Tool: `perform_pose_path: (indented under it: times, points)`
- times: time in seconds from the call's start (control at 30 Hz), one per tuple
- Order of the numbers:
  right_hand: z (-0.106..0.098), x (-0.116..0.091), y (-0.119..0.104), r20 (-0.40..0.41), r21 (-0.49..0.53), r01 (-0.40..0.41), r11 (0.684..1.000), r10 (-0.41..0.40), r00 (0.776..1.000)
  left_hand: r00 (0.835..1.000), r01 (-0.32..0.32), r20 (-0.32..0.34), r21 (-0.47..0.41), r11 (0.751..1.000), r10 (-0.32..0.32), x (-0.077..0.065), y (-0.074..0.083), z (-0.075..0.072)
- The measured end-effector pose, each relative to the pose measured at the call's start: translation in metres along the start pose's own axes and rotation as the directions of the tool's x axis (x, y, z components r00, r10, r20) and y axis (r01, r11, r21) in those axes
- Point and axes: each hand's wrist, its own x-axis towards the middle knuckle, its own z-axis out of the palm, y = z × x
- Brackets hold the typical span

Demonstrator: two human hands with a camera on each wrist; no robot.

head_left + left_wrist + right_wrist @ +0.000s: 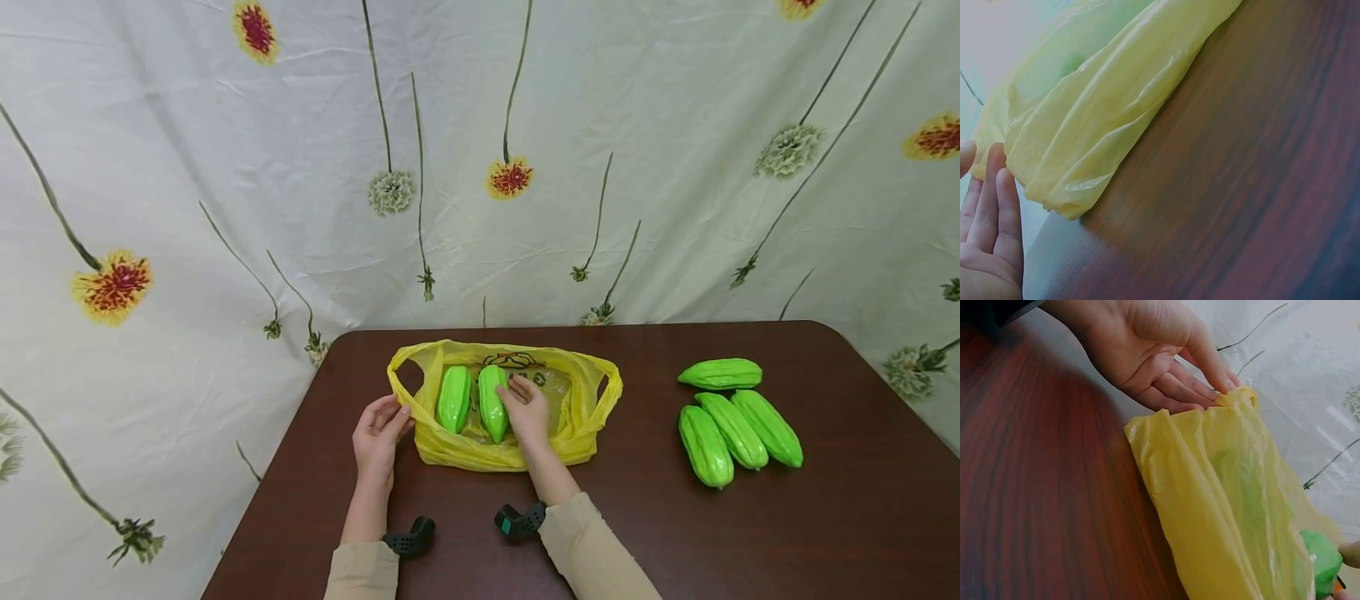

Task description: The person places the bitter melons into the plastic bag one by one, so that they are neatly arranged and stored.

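A yellow plastic bag [495, 454] lies on the table with its mouth spread. My left hand [377, 429] pinches its left rim near the handle loop, as the right wrist view also shows with this hand [1172, 362]. Inside the bag is a shiny green ridged gourd [453, 400]. Beside it is a second green gourd [492, 404], held by my right hand [527, 408] at its right side. In the right wrist view, only fingertips [1350, 553] of the right hand show, against a green gourd [1321, 559]. Part of their grip is hidden.
Several more green gourds [705, 446] lie grouped on the right of the dark wooden table [637, 533]. Behind the table hangs a white flower-patterned cloth [465, 250]. A dark wrist device [521, 522] is on each forearm.
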Motion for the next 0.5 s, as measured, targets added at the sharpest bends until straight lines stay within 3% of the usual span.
perform_pose_path:
  times: [0.3,0.5]
  points:
    - [0.0058,-0.0045,0.0064,0.042,-0.092,0.025,0.995,-0.022,0.999,1.000,-0.001,0.001,-0.003,1.000,0.001,-0.0004,0.0002,0.0001]
    - [0.0047,-0.0057,0.0028,0.050,-0.142,-0.013,0.990,0.020,0.999,1.000,-0.003,-0.003,0.008,1.000,0.003,-0.0006,0.0001,0.0004]
